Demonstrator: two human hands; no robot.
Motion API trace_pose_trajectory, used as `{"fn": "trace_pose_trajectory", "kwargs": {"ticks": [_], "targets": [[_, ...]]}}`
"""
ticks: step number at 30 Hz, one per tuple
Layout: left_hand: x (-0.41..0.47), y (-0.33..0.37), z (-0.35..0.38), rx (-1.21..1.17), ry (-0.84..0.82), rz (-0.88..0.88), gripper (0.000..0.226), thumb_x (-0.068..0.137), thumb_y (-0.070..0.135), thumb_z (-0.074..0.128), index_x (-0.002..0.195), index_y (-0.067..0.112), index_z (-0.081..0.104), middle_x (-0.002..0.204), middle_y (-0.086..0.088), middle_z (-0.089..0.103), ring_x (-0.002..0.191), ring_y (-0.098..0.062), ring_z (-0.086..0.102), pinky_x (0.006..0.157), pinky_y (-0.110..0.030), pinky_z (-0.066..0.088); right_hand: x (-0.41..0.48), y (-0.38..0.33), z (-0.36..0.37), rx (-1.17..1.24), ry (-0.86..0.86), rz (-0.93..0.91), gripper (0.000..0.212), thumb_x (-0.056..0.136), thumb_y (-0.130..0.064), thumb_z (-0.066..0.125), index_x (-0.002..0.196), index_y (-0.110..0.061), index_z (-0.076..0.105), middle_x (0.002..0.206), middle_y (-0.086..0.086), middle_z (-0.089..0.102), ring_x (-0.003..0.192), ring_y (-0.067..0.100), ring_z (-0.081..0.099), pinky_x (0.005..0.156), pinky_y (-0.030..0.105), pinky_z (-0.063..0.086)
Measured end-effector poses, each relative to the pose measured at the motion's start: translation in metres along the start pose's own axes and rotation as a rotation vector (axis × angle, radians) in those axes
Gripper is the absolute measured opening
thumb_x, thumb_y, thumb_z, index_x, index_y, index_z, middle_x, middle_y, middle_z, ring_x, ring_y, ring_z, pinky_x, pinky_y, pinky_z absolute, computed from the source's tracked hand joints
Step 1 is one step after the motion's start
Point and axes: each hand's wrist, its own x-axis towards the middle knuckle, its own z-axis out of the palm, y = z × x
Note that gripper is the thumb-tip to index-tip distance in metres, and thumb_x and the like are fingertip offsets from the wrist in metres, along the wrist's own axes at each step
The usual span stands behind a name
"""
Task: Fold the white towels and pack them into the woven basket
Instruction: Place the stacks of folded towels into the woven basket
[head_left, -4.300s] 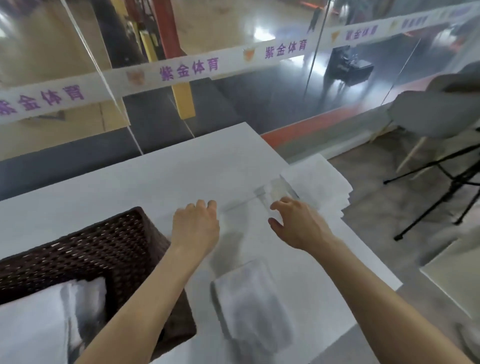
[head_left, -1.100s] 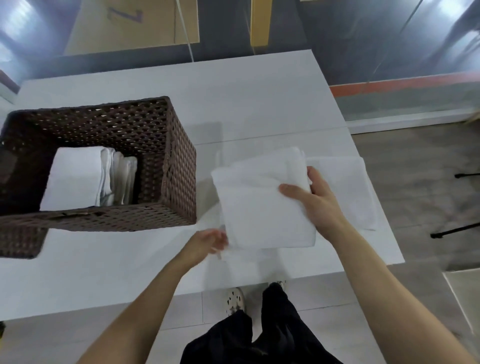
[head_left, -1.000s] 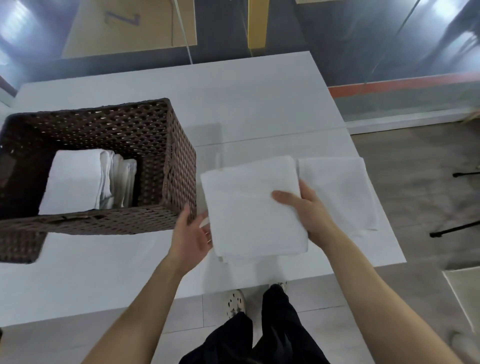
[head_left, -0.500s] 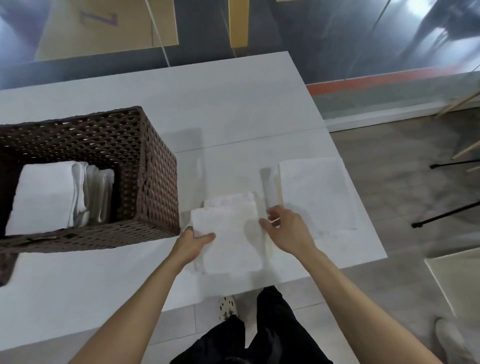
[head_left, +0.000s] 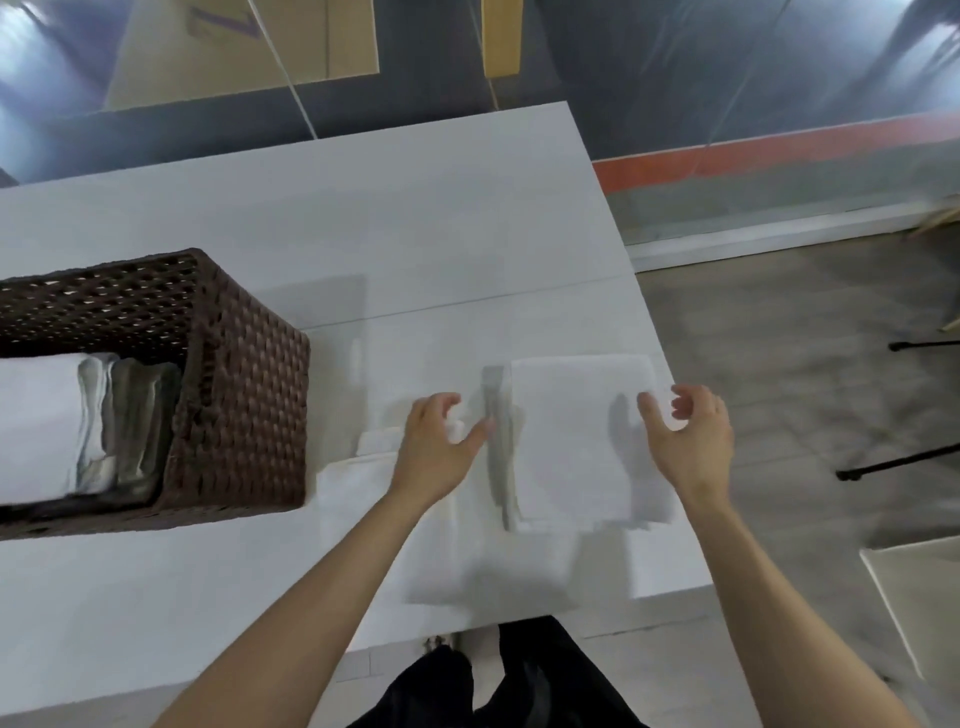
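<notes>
A dark brown woven basket (head_left: 244, 395) stands at the table's left with folded white towels (head_left: 41, 421) inside. A small folded towel (head_left: 363, 462) lies on the table just right of the basket. My left hand (head_left: 436, 447) hovers over its far right corner, fingers spread and relaxed, holding nothing. Further right lies a flat stack of white towels (head_left: 571, 447). My right hand (head_left: 691, 441) is at the stack's right edge, thumb over the towel and fingers loosely curled, with no clear grip.
The white table (head_left: 363, 218) ends just right of the towel stack and drops to a grey floor. A glass wall runs behind the table. Black stand legs (head_left: 898, 462) are on the floor at right. My dark-trousered legs (head_left: 498, 686) are at the near edge.
Both hands let go of the small folded towel, which now lies beside the basket. They moved right: the left to the stack's left side, the right to its right edge.
</notes>
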Motion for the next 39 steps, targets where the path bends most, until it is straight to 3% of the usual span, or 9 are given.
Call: {"fn": "trace_pose_trajectory", "kwargs": {"ticks": [4, 7, 10, 16, 19, 22, 27, 32, 39], "targets": [[0.040, 0.047, 0.054, -0.225, -0.245, -0.359, 0.137, 0.064, 0.088, 0.080, 0.168, 0.016, 0.026, 0.168, -0.005, 0.039, 0.151, -0.028, 0.045, 0.122, -0.044, 0.039, 0.025, 0.018, 0.004, 0.048, -0.414, 0.331, 0.084, 0.085, -0.083, 0.063, 0.136, -0.017, 0.060, 0.129, 0.003, 0.068, 0.116, 0.025, 0.067, 0.105, 0.045, 0.052], [0.068, 0.024, 0.090, -0.135, -0.266, -0.534, 0.162, 0.028, 0.106, 0.073, 0.161, 0.019, 0.038, 0.158, -0.002, 0.054, 0.147, -0.033, 0.050, 0.120, -0.051, 0.043, 0.026, 0.024, 0.007, 0.095, -0.583, 0.355, 0.068, 0.084, -0.083, 0.066, 0.115, -0.023, 0.070, 0.108, -0.007, 0.074, 0.094, 0.015, 0.072, 0.079, 0.035, 0.056], [0.085, -0.011, 0.112, -0.194, -0.243, -0.625, 0.133, 0.021, 0.098, 0.085, 0.134, 0.031, 0.066, 0.130, 0.007, 0.075, 0.121, -0.023, 0.071, 0.106, -0.046, 0.057, 0.025, 0.031, 0.007, 0.231, -0.639, 0.388, 0.063, 0.078, -0.077, 0.077, 0.117, -0.027, 0.073, 0.104, -0.010, 0.080, 0.090, 0.014, 0.079, 0.078, 0.035, 0.062], [0.069, 0.032, 0.093, -0.519, -0.356, -0.658, 0.045, 0.067, 0.030, 0.102, 0.107, 0.019, 0.085, 0.106, -0.003, 0.084, 0.098, -0.024, 0.081, 0.086, -0.035, 0.064, 0.044, 0.036, -0.001, 0.330, -0.828, 0.442, 0.047, 0.083, -0.055, 0.084, 0.112, -0.019, 0.078, 0.105, -0.001, 0.083, 0.100, 0.021, 0.079, 0.104, 0.047, 0.058], [0.071, 0.029, 0.097, -0.578, -0.396, -0.728, 0.066, 0.058, 0.037, 0.105, 0.119, 0.020, 0.083, 0.112, -0.006, 0.083, 0.105, -0.029, 0.080, 0.102, -0.048, 0.062, 0.049, 0.033, 0.000, 0.312, -0.877, 0.432, 0.053, 0.078, -0.056, 0.087, 0.119, -0.024, 0.075, 0.107, -0.006, 0.082, 0.100, 0.018, 0.079, 0.104, 0.046, 0.058], [0.070, 0.027, 0.107, -0.496, -0.320, -0.728, 0.106, 0.037, 0.057, 0.108, 0.129, 0.018, 0.073, 0.112, -0.002, 0.082, 0.100, -0.026, 0.080, 0.094, -0.045, 0.065, 0.048, 0.037, 0.002, 0.336, -0.867, 0.436, 0.057, 0.074, -0.057, 0.087, 0.123, -0.034, 0.072, 0.108, -0.012, 0.081, 0.099, 0.014, 0.079, 0.097, 0.041, 0.060], [0.063, 0.038, 0.113, -0.448, -0.245, -0.667, 0.119, 0.041, 0.061, 0.103, 0.136, 0.019, 0.044, 0.125, -0.001, 0.070, 0.105, -0.027, 0.075, 0.093, -0.049, 0.064, 0.040, 0.049, -0.002, 0.468, -0.803, 0.458, 0.059, 0.076, -0.050, 0.089, 0.129, -0.034, 0.068, 0.116, -0.006, 0.080, 0.104, 0.021, 0.079, 0.098, 0.050, 0.061], [0.059, 0.048, 0.125, -0.394, -0.274, -0.618, 0.111, 0.055, 0.062, 0.097, 0.137, 0.018, 0.036, 0.128, -0.003, 0.064, 0.108, -0.027, 0.070, 0.095, -0.045, 0.060, 0.029, 0.060, -0.005, 0.562, -0.755, 0.492, 0.063, 0.077, -0.051, 0.088, 0.132, -0.029, 0.068, 0.123, 0.005, 0.078, 0.111, 0.032, 0.076, 0.103, 0.061, 0.057], [0.062, 0.043, 0.121, -0.238, -0.209, -0.528, 0.134, 0.042, 0.081, 0.084, 0.151, 0.014, 0.043, 0.143, -0.005, 0.060, 0.124, -0.030, 0.066, 0.104, -0.048, 0.057, 0.024, 0.045, -0.005, 0.485, -0.716, 0.477, 0.064, 0.071, -0.060, 0.089, 0.125, -0.032, 0.071, 0.111, -0.006, 0.081, 0.101, 0.021, 0.079, 0.097, 0.050, 0.062]]}}
